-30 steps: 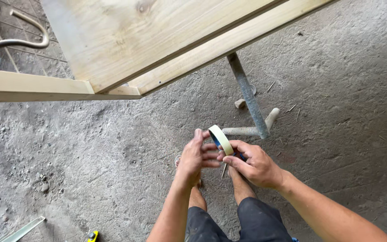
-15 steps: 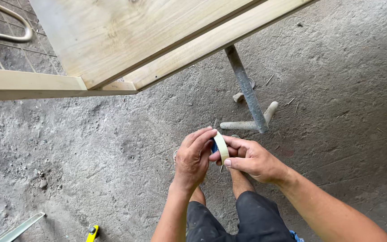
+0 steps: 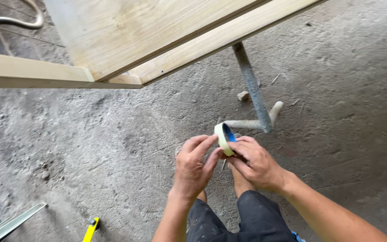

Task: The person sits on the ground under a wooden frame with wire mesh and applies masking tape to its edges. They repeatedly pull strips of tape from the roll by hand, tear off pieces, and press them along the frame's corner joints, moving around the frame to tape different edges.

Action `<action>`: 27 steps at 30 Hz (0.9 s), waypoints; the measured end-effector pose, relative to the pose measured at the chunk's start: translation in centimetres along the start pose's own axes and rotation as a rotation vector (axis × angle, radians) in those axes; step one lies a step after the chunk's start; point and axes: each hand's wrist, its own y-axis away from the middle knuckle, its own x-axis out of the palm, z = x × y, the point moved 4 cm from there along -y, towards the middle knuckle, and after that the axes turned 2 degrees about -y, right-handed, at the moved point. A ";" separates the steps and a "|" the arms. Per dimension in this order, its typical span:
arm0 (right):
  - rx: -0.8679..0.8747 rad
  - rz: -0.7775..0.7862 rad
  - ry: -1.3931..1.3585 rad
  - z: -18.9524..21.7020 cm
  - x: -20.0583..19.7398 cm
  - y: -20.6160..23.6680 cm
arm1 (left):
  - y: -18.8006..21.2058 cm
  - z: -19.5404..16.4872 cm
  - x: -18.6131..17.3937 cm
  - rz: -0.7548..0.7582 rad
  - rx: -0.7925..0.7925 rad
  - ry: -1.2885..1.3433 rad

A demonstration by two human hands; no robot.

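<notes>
Both hands are meeting low in front of the knees. The right hand is pinching a pale roll of tape with a blue inside, holding it on edge. The left hand is curling its fingers against the roll. A wooden frame is hanging above, well apart, with bare concrete floor around

A single head-worn camera looks steeply down from standing height, close to the left hand and right hand. The wooden frame fills the upper field; the concrete floor lies farther below.
</notes>
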 end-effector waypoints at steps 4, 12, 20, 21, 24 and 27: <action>-0.006 0.006 0.139 -0.4 0.1 0.1 | 0.0 0.5 0.4 0.102 -0.078 0.050; 0.059 0.078 0.215 -1.0 0.6 0.7 | 0.0 2.2 1.3 0.306 -0.230 0.179; 0.026 0.005 0.201 -1.3 0.3 0.9 | 0.1 1.1 1.1 0.149 -0.171 0.188; 0.029 0.009 0.201 -1.3 0.2 0.9 | -0.1 1.1 1.2 0.183 -0.152 0.202; 0.026 0.006 0.213 -1.0 0.0 1.0 | -0.2 1.3 1.5 0.244 -0.278 0.235; 0.038 0.002 0.193 -0.6 -0.2 1.0 | 0.0 0.8 1.3 0.179 -0.283 0.233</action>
